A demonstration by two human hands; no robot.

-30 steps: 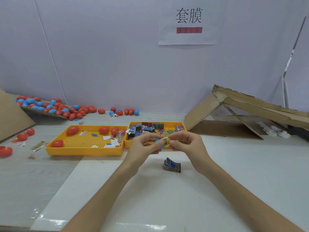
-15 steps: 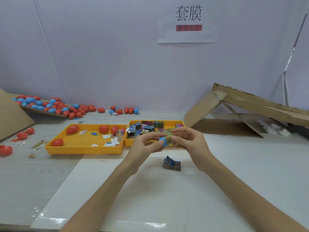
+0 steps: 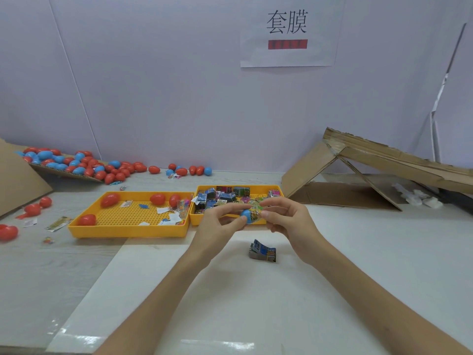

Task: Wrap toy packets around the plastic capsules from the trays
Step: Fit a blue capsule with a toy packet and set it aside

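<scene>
Both pinching: your left hand holds the blue capsule, right hand the toy packet between fingertips; sleeve squarely.

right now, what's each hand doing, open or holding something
left hand: closed, pinching the bare end of the blue capsule.
right hand: closed, pinching the toy packet around that capsule.
</scene>
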